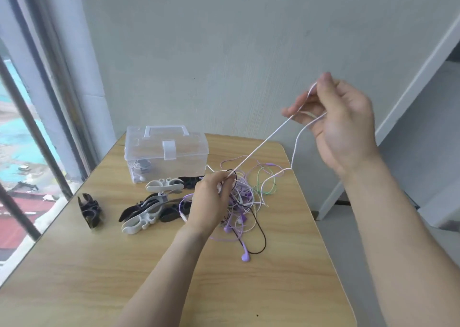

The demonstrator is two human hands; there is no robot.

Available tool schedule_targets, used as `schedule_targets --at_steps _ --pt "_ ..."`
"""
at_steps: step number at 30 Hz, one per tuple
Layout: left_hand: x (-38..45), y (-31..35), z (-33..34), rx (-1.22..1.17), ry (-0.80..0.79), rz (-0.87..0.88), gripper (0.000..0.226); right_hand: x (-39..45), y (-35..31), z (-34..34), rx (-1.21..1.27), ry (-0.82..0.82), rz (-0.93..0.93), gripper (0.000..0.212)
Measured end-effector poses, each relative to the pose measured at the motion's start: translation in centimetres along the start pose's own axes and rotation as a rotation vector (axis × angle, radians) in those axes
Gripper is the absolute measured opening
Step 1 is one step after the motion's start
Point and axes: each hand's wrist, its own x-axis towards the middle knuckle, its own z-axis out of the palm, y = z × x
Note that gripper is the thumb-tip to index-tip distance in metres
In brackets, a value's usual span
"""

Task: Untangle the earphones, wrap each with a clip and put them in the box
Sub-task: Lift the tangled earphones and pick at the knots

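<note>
- Earphones in a tangled heap of purple, white, green and black thin cords lie on the light wooden counter, right of its middle, with a purple earbud at the heap's near edge.
- Left hand rests at the heap, its fingers pinched together on a white cord.
- Right hand is raised well above the counter, fingers curled round the same cord, which runs taut between the hands; a slack loop hangs from it.
- Clear plastic box with a handle and latch stands closed behind the heap, to the left.
- White and black plastic clips lie between box and heap; one black clip sits apart near the window-side edge.
</note>
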Motion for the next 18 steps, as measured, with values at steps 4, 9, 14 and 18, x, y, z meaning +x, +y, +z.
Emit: schedule_targets --at_steps 4,9,14,18 --pt "1.1 0.9 -0.5 0.016 -0.028 -0.079 0.020 1.6 -1.2 1.5 -0.215 0.009 0.094 0.032" --pt "4.9 4.6 -3.6 0.080 -0.057 -0.014 0.021 2.1 -0.1 0.8 -0.807 -0.165 0.079 0.027" --pt "8.7 10.6 -6.4 -0.072 -0.123 -0.001 0.017 1.4 -0.4 0.0 -0.917 -0.287 0.181 0.028" --pt "10.0 14.0 -8.3 -0.186 -0.091 -0.012 0.025 0.9 -0.6 -1.4 -1.162 -0.577 0.361 0.031"
